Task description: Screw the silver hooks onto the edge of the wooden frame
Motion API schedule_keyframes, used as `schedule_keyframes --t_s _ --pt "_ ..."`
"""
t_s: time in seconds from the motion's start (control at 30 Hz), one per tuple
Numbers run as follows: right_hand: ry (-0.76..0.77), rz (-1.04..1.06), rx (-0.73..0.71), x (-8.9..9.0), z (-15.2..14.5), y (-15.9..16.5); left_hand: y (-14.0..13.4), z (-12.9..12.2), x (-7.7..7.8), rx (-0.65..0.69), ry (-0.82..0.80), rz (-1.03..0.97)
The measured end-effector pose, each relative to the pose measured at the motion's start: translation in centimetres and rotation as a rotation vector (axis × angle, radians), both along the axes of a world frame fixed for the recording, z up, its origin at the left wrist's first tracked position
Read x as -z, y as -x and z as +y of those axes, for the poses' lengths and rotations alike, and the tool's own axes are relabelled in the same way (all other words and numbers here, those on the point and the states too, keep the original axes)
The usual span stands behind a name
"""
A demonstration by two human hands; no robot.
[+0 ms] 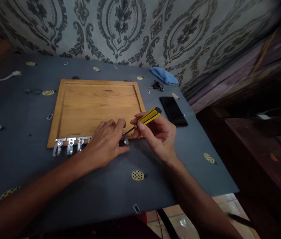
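A framed wooden panel (98,103) lies flat on the table. Along its near edge runs a metal hook rail (71,142) with several hooks hanging over the edge. My left hand (108,139) covers part of the rail and presses on its right section, thumb and fingers around the end hook (125,142). Between the fingers and thumb of my right hand (157,136) is a screwdriver (148,117) with a yellow and black handle. Its shaft slants down to the left, and the tip meets the rail near the end hook. Any screw there is too small to make out.
Right of the panel lie a black phone (174,111), a bunch of keys (158,86) and a folded blue cloth (164,75). A white cable (2,78) rests at the far left of the patterned tablecloth (170,186). Behind stands a patterned wall (120,30).
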State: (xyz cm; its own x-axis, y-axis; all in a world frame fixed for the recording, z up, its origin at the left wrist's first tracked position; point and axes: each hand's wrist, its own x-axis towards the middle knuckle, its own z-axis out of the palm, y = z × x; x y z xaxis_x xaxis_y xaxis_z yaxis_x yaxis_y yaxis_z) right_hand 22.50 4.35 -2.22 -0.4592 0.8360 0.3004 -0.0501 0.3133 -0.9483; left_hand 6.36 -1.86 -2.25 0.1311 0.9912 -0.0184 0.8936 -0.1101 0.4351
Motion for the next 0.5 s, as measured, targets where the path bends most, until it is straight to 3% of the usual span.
schedule_keyframes --t_s 0.13,0.3,0.5 --pt "-0.033 0.001 -0.028 0.15 -0.12 -0.07 0.03 -0.01 -0.29 0.003 0.006 0.008" --pt "-0.072 -0.012 0.047 0.22 0.09 0.19 0.06 -0.04 -0.23 0.001 0.007 0.004" --pt "-0.003 0.042 0.054 0.02 0.59 0.57 0.13 -0.05 -0.02 0.003 -0.023 -0.023"
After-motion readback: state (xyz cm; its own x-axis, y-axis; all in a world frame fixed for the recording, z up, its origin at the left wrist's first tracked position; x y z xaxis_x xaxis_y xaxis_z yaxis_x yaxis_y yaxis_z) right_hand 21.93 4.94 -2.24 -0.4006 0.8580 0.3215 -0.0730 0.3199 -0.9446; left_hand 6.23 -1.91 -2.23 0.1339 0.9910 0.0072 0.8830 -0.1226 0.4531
